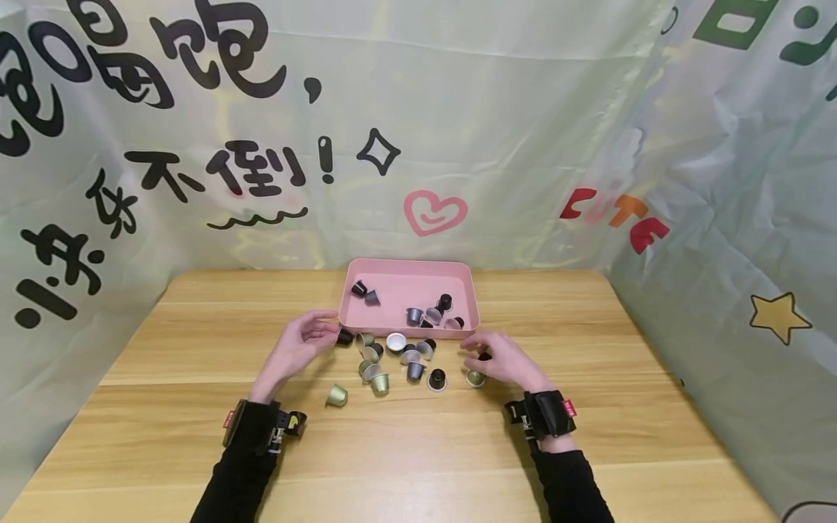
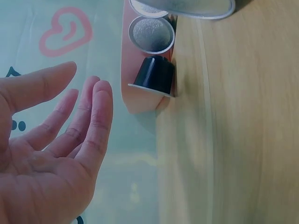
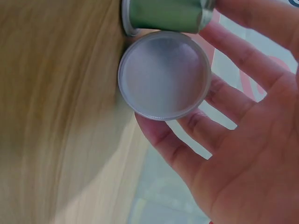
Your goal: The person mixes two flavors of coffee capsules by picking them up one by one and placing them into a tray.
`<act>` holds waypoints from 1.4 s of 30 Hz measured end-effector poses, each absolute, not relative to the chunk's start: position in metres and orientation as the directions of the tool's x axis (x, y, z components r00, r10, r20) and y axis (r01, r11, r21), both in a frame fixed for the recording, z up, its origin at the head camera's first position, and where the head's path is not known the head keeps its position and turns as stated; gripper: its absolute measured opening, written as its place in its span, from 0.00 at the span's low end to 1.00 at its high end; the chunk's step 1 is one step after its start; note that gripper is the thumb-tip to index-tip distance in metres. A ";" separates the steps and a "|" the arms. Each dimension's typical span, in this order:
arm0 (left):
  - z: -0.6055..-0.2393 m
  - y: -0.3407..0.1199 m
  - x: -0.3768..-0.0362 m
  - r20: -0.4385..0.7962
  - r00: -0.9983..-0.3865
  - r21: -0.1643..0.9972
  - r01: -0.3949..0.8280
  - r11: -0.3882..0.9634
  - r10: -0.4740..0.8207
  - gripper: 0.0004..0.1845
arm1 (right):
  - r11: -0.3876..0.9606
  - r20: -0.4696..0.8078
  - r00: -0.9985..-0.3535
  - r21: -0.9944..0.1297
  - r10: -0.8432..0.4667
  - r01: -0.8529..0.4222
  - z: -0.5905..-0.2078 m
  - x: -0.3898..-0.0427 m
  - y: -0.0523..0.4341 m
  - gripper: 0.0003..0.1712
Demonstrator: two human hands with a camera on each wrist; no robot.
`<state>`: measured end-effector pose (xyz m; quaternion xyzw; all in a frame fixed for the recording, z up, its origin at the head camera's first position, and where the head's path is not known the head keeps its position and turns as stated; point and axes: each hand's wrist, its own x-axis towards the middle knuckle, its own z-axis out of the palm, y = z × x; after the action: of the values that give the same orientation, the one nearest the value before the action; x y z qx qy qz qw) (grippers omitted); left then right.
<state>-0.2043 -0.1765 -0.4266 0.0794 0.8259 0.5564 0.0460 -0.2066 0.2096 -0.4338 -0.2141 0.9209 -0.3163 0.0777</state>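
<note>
In the head view my left hand is nearest a black coffee capsule at the tray's left front corner. The left wrist view shows this hand with fingers extended, holding nothing, apart from a black capsule. My right hand reaches over a green capsule and a black capsule. In the right wrist view, its spread fingers lie behind a green capsule and a capsule with its round lid facing the camera; some fingertips are hidden.
A pink tray at the table's back holds several dark capsules. Before it lie more capsules, including a white-lidded one, an upright black one and a green one. A printed curtain encloses the wooden table.
</note>
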 end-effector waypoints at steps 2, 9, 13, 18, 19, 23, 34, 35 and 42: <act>-0.427 -0.178 -0.204 0.012 -0.984 0.924 0.080 0.374 0.180 0.27 | 0.709 -0.019 -0.896 -0.619 -0.443 -0.337 -0.434 -0.207 0.209 0.18; -0.425 -0.182 -0.203 0.020 -0.985 0.913 0.087 0.397 0.169 0.27 | 0.716 -0.029 -0.901 -0.619 -0.433 -0.324 -0.435 -0.206 0.208 0.18; -0.423 -0.183 -0.203 0.037 -0.986 0.913 0.100 0.395 0.164 0.27 | 0.708 -0.019 -0.902 -0.627 -0.431 -0.325 -0.434 -0.206 0.208 0.17; -0.422 -0.184 -0.202 0.026 -0.987 0.911 0.090 0.403 0.161 0.27 | 0.715 -0.022 -0.911 -0.627 -0.413 -0.309 -0.434 -0.206 0.210 0.15; -0.421 -0.184 -0.202 0.021 -0.986 0.909 0.086 0.407 0.163 0.28 | 0.719 -0.023 -0.911 -0.622 -0.413 -0.310 -0.433 -0.206 0.211 0.15; -0.421 -0.184 -0.202 0.004 -0.986 0.905 0.076 0.419 0.169 0.28 | 0.719 -0.036 -0.904 -0.620 -0.427 -0.315 -0.432 -0.207 0.214 0.15; -0.426 -0.184 -0.203 0.012 -0.982 0.905 0.091 0.415 0.191 0.27 | 0.643 -0.074 -0.826 -0.667 -0.558 -0.375 -0.429 -0.206 0.227 0.17; -0.427 -0.184 -0.203 0.013 -0.981 0.904 0.094 0.417 0.192 0.27 | 0.644 -0.082 -0.824 -0.668 -0.561 -0.372 -0.429 -0.205 0.228 0.18; -0.427 -0.184 -0.203 0.019 -0.980 0.903 0.102 0.417 0.199 0.27 | 0.643 -0.126 -0.803 -0.675 -0.583 -0.361 -0.426 -0.202 0.230 0.22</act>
<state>-0.2028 -0.1836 -0.4272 0.0897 0.8406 0.5323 0.0454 -0.2023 0.2304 -0.4262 -0.2649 0.8907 -0.3288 0.1684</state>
